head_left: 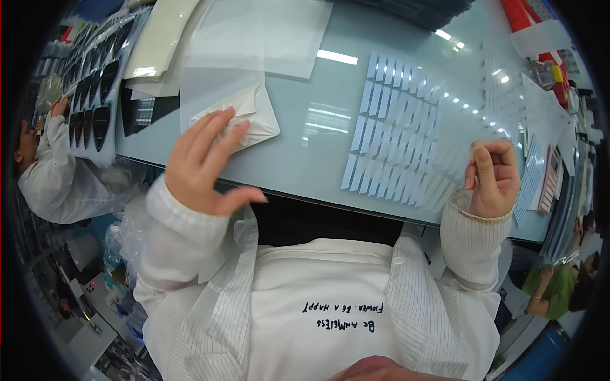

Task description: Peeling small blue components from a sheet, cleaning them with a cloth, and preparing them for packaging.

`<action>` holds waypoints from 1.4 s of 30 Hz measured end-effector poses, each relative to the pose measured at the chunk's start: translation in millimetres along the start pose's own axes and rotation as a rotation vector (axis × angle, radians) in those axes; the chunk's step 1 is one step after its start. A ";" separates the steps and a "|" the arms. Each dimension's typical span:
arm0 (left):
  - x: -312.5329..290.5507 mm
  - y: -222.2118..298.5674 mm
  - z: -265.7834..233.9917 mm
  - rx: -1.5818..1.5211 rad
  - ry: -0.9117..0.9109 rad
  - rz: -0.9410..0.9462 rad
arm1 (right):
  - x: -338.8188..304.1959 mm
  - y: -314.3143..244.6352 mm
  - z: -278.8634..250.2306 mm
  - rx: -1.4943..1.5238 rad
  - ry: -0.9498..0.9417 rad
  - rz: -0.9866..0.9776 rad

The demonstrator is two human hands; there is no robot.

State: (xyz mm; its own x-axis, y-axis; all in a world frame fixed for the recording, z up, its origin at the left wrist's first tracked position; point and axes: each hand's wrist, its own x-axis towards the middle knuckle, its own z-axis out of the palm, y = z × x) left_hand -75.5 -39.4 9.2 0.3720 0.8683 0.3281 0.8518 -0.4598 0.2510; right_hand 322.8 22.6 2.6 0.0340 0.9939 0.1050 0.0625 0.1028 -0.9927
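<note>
My left hand [203, 162] is over the left part of the table, its fingers stretched out and the thumb apart. Its fingertips reach over a folded white wipe or paper pad [262, 120]; whether they press on it I cannot tell. My right hand [494, 181] is raised near the table's front right edge, thumb and fingers curled together in a pinch. What the pinch holds, if anything, is too small to make out. Between the hands, rows of narrow, pale, shiny strips [384, 136] lie on the glossy tabletop [305, 159].
Translucent white sheets [283, 38] and a cream stack [162, 38] lie at the far left. Sheets of black shield-shaped pieces [101, 120] stand left of them. A red and white object [540, 38] is far right. Co-workers sit at left [70, 184] and right [553, 292].
</note>
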 end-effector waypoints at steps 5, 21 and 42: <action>-46.2 22.6 15.3 0.181 0.028 0.137 | 6.6 5.3 1.5 0.009 -0.171 0.254; -7.7 73.7 43.4 -0.269 -0.047 0.399 | 8.2 11.3 2.6 -0.093 -0.179 0.241; -7.8 70.5 52.7 -0.250 -0.039 0.360 | 11.3 9.1 3.2 -0.127 -0.203 0.242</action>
State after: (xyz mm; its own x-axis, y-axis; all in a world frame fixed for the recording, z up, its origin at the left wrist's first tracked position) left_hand 1.1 -68.8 -23.6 0.6470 0.6483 0.4014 0.5515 -0.7614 0.3407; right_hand 320.5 34.9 -5.5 -0.1352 0.9780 -0.1589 0.2012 -0.1300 -0.9709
